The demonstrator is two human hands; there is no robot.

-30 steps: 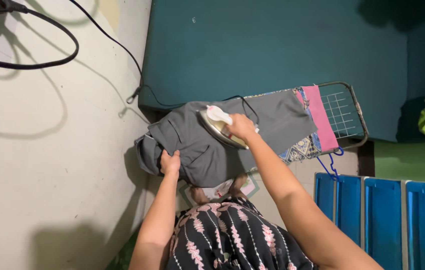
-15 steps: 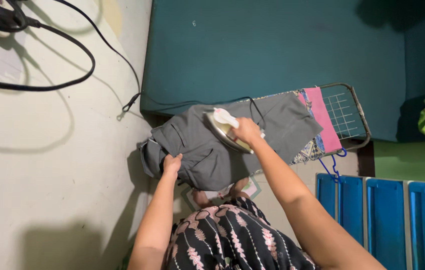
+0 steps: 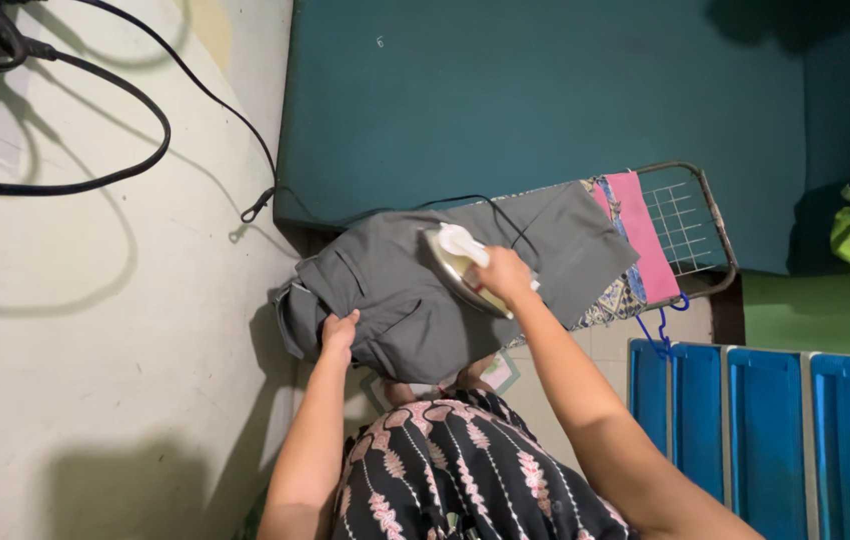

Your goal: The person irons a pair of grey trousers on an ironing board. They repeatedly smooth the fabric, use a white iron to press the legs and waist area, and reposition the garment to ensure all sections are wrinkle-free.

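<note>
We see the right hand (image 3: 507,277) closed round the handle of the iron (image 3: 457,262), its soleplate flat on the grey trousers (image 3: 415,290) spread over the ironing board (image 3: 680,232); the left hand (image 3: 338,330) pinches the near edge, fingers curled, likely keeping the cloth taut.

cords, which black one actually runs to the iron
The thin black cord, which crosses the wall and drapes over the grey garment to the iron under the right hand. The thick black cord only loops on the wall, upper left.
</note>
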